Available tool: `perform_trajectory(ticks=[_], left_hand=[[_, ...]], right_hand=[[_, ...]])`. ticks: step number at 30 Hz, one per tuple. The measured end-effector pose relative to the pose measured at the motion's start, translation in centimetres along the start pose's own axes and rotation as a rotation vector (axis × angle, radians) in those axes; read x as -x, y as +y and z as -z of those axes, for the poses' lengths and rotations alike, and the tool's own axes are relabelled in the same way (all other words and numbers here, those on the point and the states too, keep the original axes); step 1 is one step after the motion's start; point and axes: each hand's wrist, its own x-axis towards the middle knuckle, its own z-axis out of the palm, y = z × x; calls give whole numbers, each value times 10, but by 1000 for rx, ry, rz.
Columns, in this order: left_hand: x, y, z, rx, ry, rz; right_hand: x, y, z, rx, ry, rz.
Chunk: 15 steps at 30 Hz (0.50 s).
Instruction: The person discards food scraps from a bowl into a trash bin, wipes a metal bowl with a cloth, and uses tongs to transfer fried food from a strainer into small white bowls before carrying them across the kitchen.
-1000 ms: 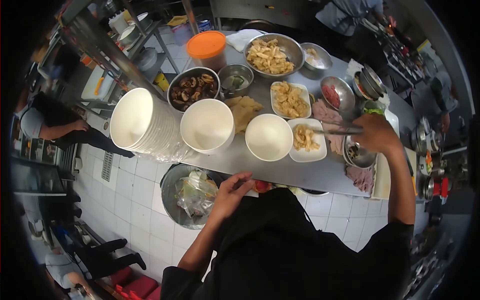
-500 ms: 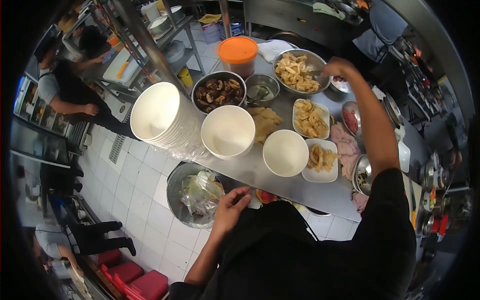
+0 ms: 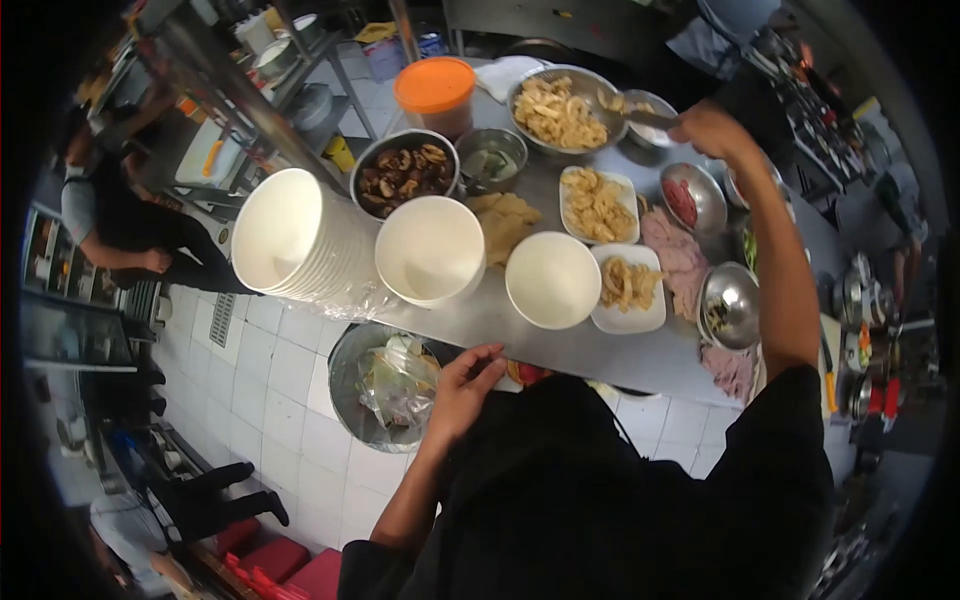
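Observation:
My right hand [image 3: 712, 132] is closed around the handle of a metal spoon [image 3: 650, 119]. The spoon's far end, with some pale yellow pieces at it, is over the right rim of a steel bowl [image 3: 525, 128] heaped with pale yellow, puffy pieces [image 3: 562, 115]. Nearer to me, two white square dishes [image 3: 655, 318] hold similar pieces. By the table's front edge is my left hand [image 3: 465, 395], loosely bent, thumb and forefinger apart, with nothing seen in it. Two white tubs [image 3: 553, 280] stand on the table beyond it.
A stack of white tubs [image 3: 290, 235], a pot of brown mushrooms [image 3: 405, 178] and an orange-lidded container [image 3: 435, 90] stand on the left. Raw pink meat [image 3: 676, 255] and steel bowls [image 3: 730, 305] lie right. Below is a lined bin [image 3: 350, 400]. Other people stand around.
My right hand has drawn the spoon up and rightward, from among the pieces to the bowl's rim. The view has shifted, so the table sits further left. My left hand stays by the edge.

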Motion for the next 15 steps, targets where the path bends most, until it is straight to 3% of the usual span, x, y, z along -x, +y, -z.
perform_trajectory(ticks=[3,5,7,9,15], left_hand=[[-3,-1,-1,-22,-52,-2],[-4,1,0,-56,-93,-16],[-4,0,-2,-38,-110,-4],[-4,0,-3,-23,-125,9],[-7,1,-10,-62,-212,52]], right_hand=[[79,-8,20,-133,109,49],[122,-5,22,-134,66,-90],[162,-2,13,-80,50,-105],[189,20,-13,-55,58,-72],[237,-17,-52,138,-26,-121]])
